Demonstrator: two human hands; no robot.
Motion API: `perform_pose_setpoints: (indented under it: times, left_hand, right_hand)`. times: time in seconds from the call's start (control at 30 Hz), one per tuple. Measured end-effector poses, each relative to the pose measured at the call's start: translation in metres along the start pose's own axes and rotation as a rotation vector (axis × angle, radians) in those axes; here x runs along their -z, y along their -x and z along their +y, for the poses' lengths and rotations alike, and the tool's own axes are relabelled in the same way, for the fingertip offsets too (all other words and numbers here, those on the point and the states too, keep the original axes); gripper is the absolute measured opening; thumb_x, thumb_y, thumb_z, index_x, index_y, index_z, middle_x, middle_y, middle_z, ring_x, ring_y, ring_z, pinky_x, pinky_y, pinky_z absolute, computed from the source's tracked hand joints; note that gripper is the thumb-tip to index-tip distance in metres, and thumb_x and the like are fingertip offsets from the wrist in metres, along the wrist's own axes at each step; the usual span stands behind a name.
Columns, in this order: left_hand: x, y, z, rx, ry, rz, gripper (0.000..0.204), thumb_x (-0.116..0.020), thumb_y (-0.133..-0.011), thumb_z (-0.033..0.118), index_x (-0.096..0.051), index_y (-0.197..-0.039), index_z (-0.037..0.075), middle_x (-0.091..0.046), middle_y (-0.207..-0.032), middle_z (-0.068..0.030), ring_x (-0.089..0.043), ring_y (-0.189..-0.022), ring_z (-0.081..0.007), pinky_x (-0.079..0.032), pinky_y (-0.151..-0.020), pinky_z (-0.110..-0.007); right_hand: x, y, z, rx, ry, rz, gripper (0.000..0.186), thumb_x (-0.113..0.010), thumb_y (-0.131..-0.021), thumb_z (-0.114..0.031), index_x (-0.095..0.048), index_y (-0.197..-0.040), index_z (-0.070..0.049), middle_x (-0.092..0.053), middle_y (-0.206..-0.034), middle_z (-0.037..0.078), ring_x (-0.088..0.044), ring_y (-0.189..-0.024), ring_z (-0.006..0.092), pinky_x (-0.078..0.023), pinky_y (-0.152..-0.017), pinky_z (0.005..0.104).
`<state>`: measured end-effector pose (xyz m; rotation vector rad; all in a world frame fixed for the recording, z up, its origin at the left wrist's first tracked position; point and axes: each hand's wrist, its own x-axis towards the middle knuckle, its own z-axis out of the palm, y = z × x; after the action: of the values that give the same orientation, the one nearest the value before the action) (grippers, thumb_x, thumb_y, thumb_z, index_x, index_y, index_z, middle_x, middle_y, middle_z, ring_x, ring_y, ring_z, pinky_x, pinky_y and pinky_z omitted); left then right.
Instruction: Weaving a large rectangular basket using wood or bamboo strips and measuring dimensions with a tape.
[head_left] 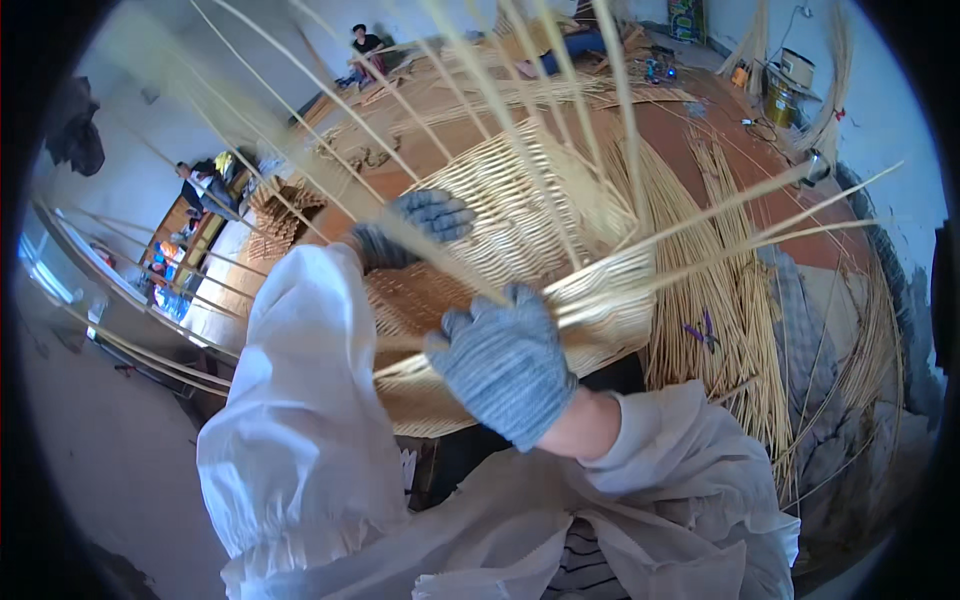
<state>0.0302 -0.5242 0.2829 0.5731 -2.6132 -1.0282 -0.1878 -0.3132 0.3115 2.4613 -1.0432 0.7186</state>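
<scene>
In front of me a partly woven wicker basket lies tilted, its pale unwoven rods fanning out past the rim on several sides. My left hand, in a grey knit glove, rests on the basket's left side with its fingers stretched out along the weave. At the near edge my right hand, gloved the same way, has its fingers bent over the woven rim beside the rods that point right. What lies under those fingers is hidden. Some rods close to the camera are blurred.
To the right, long bundles of willow rods cover the floor, with purple-handled pliers on them. Finished-looking brown wickerwork stands at the left. Two people sit farther off, one person at the back. A metal tin stands by the right wall.
</scene>
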Motion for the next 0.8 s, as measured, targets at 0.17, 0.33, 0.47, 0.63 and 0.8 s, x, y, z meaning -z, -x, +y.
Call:
perform_pose_setpoints:
  times: [0.17, 0.33, 0.47, 0.63, 0.8]
  left_hand:
    - [-0.008, -0.036, 0.026, 0.303, 0.446, -0.029, 0.044, -0.045, -0.082, 0.031, -0.043, -0.118, 0.005, -0.044, -0.122, -0.0076, -0.042, -0.111, -0.0204, -0.029, -0.096, -0.034]
    - [-0.026, -0.037, 0.082, 0.439, 0.875, 0.017, 0.043, -0.047, -0.085, 0.031, -0.043, -0.117, 0.002, -0.051, -0.112, -0.0111, -0.050, -0.102, -0.0203, -0.041, -0.087, -0.032]
    - [-0.054, -0.031, 0.115, 0.115, -0.166, -0.026, 0.041, -0.048, -0.085, 0.030, -0.047, -0.112, 0.000, -0.056, -0.100, -0.0108, -0.054, -0.094, -0.0184, -0.046, -0.079, -0.029]
    - [-0.059, -0.039, 0.145, 0.097, 0.092, 0.119, 0.035, -0.051, -0.084, 0.024, -0.050, -0.109, -0.001, -0.057, -0.098, -0.0117, -0.055, -0.090, -0.0167, -0.046, -0.078, -0.027]
    - [-0.057, -0.068, 0.157, 0.056, 0.447, 0.068, 0.030, -0.055, -0.082, 0.017, -0.052, -0.105, -0.002, -0.058, -0.097, -0.0127, -0.056, -0.087, -0.0150, -0.047, -0.077, -0.025]
  right_hand:
    - [-0.004, -0.010, 0.029, -0.092, 0.000, -0.088, 0.010, -0.054, -0.070, -0.023, -0.057, -0.078, -0.018, -0.054, -0.074, 0.001, -0.052, -0.074, 0.0176, -0.038, -0.069, 0.0412]
    - [-0.015, -0.012, 0.060, 0.096, -0.112, 0.212, 0.025, -0.062, -0.066, -0.023, -0.059, -0.090, -0.016, -0.055, -0.087, 0.004, -0.052, -0.087, 0.0209, -0.039, -0.077, 0.0394]
    - [0.008, 0.029, 0.098, 0.030, -0.181, 0.628, 0.027, -0.067, -0.065, -0.021, -0.058, -0.089, -0.012, -0.052, -0.091, 0.004, -0.051, -0.084, 0.0220, -0.039, -0.075, 0.0368]
    - [0.023, 0.056, 0.087, -0.143, -0.023, 0.590, 0.023, -0.066, -0.069, -0.023, -0.058, -0.086, -0.009, -0.052, -0.083, 0.005, -0.052, -0.072, 0.0190, -0.042, -0.064, 0.0339]
    - [0.012, 0.053, 0.104, -0.921, -1.584, 0.283, 0.032, -0.054, -0.083, -0.031, -0.057, -0.082, 0.000, -0.059, -0.066, 0.009, -0.058, -0.057, 0.0184, -0.048, -0.049, 0.0277]
